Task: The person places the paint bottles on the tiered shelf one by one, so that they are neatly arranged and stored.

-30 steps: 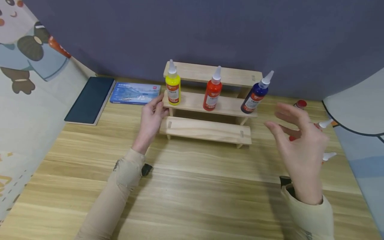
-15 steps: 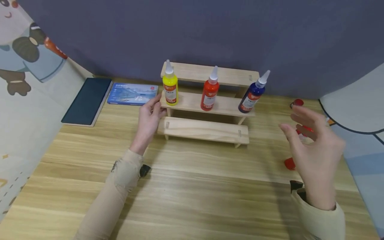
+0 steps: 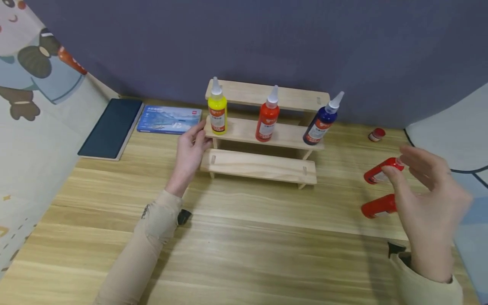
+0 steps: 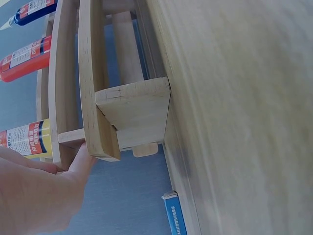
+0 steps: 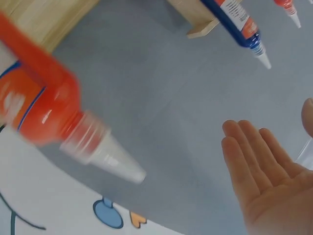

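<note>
My left hand [image 3: 190,146] holds the left end of the middle step of a three-step wooden rack [image 3: 259,166]; the left wrist view shows the thumb under that step [image 4: 63,112]. On the middle step stand a yellow paint bottle [image 3: 217,114], a red paint bottle [image 3: 267,120] and a dark blue paint bottle [image 3: 320,127], all with pointed white nozzles. At the right, my right hand [image 3: 434,199] is in the air, holding nothing, its fingers apart from the thumb. Beside it are two more red bottles, a farther one [image 3: 381,171] and a nearer one [image 3: 377,206], partly hidden by the hand.
A small red-lidded jar [image 3: 377,134] stands at the back right of the wooden table [image 3: 244,254]. Left of the rack lie a flat blue box [image 3: 169,119] and a dark notebook [image 3: 110,128]. A dark blue partition [image 3: 244,42] rises behind the rack.
My right hand has moved right and toward me, away from the rack, bringing the two red bottles and the jar into fuller view. The left hand has stayed at the rack.
</note>
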Available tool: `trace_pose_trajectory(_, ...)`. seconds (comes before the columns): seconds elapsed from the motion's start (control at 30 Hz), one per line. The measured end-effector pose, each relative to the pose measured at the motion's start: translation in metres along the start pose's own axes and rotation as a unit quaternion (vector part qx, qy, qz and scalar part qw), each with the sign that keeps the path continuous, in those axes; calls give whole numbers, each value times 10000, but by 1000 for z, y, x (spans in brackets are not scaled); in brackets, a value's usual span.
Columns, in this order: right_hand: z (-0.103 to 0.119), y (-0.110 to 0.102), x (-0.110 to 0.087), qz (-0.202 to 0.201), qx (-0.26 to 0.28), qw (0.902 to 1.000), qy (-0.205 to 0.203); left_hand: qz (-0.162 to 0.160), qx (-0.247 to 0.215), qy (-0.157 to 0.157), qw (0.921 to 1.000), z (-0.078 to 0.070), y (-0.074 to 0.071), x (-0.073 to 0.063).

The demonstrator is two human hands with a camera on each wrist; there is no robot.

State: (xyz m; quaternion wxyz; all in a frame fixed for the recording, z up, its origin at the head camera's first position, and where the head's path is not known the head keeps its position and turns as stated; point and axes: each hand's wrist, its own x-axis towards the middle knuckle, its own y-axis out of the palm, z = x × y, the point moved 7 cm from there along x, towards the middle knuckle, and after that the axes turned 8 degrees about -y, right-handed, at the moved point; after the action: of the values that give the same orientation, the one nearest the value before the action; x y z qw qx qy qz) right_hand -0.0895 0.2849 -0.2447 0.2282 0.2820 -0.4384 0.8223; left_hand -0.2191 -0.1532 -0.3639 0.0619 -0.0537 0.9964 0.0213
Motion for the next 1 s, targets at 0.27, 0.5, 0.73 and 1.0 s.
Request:
trace_pose_trajectory(0.27, -20, -11, -8, 34, -267, 9996, 123, 0, 45, -14, 10000, 2, -2, -1)
trace_pose_trajectory(0.5, -41, -16, -20, 150, -539, 9973, 475, 12, 105, 7, 9999, 1, -1, -1)
trace_pose_trajectory(0.73, -64, -15, -36, 357, -533, 9935, 937, -5, 61, 2, 10000, 0, -1, -1)
trace_pose_trajectory(1.0, -88, -5, -52, 1168, -420, 9729, 1950, -18, 125, -2, 9999, -1, -1, -2)
